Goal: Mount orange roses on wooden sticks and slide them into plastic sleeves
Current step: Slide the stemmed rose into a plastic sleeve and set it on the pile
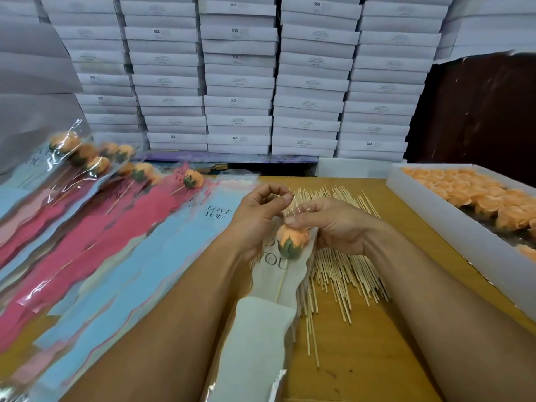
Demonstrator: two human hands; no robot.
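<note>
An orange rose (291,238) with a green base sits on a thin wooden stick (280,288) inside a cream plastic sleeve (261,329) printed LOVE YOU. My left hand (258,216) pinches the clear top edge of the sleeve above the rose. My right hand (330,224) pinches the sleeve's opening right at the rose's top. The sleeve lies lengthwise toward me between my forearms.
Loose wooden sticks (342,274) lie spread under and right of the sleeve. A white tray (452,227) of orange roses (475,195) stands at right. Sleeved roses (95,163) and pink and blue sleeves (121,256) cover the left. Stacked white boxes (237,82) wall the back.
</note>
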